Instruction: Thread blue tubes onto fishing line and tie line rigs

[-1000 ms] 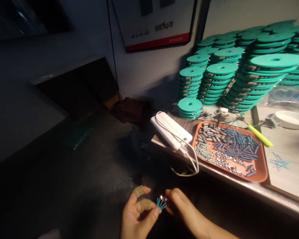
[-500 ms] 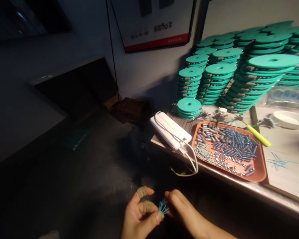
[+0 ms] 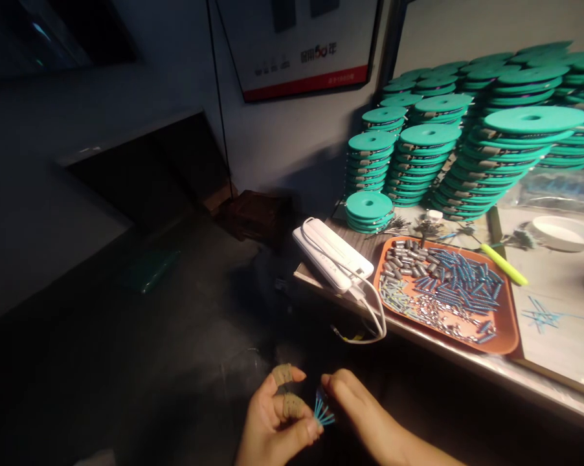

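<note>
My left hand point(image 3: 277, 424) pinches a small fan of thin blue strands point(image 3: 324, 413) between thumb and a bandaged finger. Tan tape wraps two of its fingers, and the upper taped finger is held away from the pinch. Close on the right, my right hand point(image 3: 353, 401) is closed with its fingertips by the strands' upper ends. A small dark bluish thing shows at those fingertips, too dim to name. Both hands are in the air below the table's front edge.
An orange tray point(image 3: 510, 330) holds grey cylinders, blue ribbed pieces and small metal parts. Beside it are a white power bank point(image 3: 328, 252) with a cable hanging over the edge, a yellow-green-handled tool point(image 3: 504, 264), loose blue strands point(image 3: 542, 315), and stacked green spools point(image 3: 430, 134).
My left hand has shifted slightly right with the blue strands, which fan out a little lower and further right. My right hand stays nearly in place.
</note>
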Demonstrator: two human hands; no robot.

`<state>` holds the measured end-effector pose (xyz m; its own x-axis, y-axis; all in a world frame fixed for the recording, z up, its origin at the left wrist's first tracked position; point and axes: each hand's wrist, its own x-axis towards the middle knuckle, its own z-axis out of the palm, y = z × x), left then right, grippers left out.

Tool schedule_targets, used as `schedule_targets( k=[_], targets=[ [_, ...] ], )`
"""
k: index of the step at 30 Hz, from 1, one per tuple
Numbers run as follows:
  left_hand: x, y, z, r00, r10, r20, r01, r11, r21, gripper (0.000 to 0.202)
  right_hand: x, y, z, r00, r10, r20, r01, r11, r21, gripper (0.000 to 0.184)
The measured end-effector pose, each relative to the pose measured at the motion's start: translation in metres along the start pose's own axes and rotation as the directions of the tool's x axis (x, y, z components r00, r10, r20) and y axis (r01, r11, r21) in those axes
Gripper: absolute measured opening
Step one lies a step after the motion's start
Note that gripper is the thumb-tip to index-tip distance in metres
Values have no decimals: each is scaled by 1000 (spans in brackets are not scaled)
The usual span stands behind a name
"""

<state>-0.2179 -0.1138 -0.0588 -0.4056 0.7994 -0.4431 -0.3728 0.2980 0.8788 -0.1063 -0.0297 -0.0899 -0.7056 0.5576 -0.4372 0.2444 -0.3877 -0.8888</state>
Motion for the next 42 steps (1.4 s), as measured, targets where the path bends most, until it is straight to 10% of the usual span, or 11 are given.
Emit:
schedule_targets(
  k=[13, 21, 30, 42],
  targets=[
    [0, -1, -2, 1000, -7, 22, 7, 1000, -6, 44, 3, 10, 0, 998, 18, -54, -10, 989, 147, 45],
    [-2, -3, 1, 997, 63, -49, -62, 998, 19, 46, 3, -7, -11, 967, -121, 222, 40, 940, 339, 44],
    [-2, -8, 3, 949, 263, -173, -230, 955, 188, 36, -1, -11, 2, 978, -203, 49, 180, 940, 290, 30],
    [-2, -5, 5, 965, 202, -168, -175, 971, 162, 38, -1, -14, -2, 983, -175, 63, 149, 944, 293, 31]
  ],
)
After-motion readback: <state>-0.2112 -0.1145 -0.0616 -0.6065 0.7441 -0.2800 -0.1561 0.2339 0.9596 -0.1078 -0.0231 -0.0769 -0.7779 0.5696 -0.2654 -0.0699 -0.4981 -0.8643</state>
